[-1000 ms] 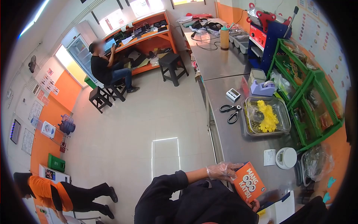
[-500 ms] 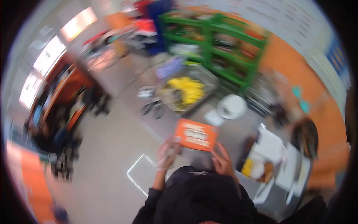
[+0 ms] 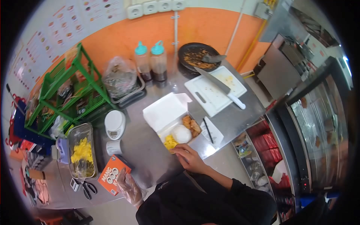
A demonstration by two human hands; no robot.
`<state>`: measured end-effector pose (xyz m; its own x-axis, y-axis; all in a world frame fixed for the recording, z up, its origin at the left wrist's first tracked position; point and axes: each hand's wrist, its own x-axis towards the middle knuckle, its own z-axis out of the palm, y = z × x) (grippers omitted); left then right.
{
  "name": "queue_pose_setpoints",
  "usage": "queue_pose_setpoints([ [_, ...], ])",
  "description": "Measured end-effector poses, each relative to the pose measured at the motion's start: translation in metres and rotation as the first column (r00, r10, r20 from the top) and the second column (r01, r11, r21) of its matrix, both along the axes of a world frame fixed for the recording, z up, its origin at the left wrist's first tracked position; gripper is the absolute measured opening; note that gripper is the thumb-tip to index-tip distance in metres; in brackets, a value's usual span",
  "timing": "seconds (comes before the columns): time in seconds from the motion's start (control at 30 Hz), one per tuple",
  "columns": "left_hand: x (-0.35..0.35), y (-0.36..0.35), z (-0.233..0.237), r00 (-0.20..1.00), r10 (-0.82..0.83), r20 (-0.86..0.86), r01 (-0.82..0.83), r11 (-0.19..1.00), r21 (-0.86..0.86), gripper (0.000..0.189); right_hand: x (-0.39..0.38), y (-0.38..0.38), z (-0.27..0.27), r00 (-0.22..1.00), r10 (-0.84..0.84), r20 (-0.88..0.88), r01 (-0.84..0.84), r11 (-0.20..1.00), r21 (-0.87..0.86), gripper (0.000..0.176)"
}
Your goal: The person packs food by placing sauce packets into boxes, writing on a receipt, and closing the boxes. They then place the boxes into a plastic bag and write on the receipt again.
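Note:
My left hand (image 3: 129, 187), in a clear plastic glove, has its fingers closed over the right edge of an orange printed carton (image 3: 111, 175) at the front of the table. Bare, my right hand (image 3: 190, 159) pinches at the front edge of an open white meal box (image 3: 163, 112), fingertips beside the yellow scrambled egg (image 3: 170, 142). A dome of white rice (image 3: 180, 134) and browned, fried-looking pieces (image 3: 192, 125) fill the rest of the box. Part of its front wall is hidden by my right hand.
A large knife (image 3: 213, 80) lies across a white cutting board (image 3: 221, 92). Behind are a dark pan (image 3: 198, 56) and two sauce bottles (image 3: 158, 62). Left of the box stand a white scale (image 3: 114, 125), a tub of egg (image 3: 81, 150), scissors (image 3: 88, 190) and a green rack (image 3: 67, 86).
The view has swung right, bringing the cutting board and display case into sight. My right hand has left the orange carton and moved to the meal box; my left hand keeps the carton.

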<state>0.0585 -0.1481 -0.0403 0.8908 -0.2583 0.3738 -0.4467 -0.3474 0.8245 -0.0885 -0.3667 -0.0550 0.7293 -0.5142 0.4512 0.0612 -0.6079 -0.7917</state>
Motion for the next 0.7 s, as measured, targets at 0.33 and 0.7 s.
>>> queue_pose_setpoints([
  [0.33,-0.035,-0.081,0.018,0.902,-0.411,-0.129,0.431,0.868,0.248,0.021,-0.131,-0.098,-0.055,0.683,-0.631,-0.368,0.670,0.742,-0.029,0.016],
  [0.7,-0.120,-0.230,-0.074,0.558,-0.608,-0.565,0.821,0.307,0.480,0.086,-0.106,-0.150,-0.070,0.805,0.050,-0.591,0.366,0.742,0.562,0.028],
])
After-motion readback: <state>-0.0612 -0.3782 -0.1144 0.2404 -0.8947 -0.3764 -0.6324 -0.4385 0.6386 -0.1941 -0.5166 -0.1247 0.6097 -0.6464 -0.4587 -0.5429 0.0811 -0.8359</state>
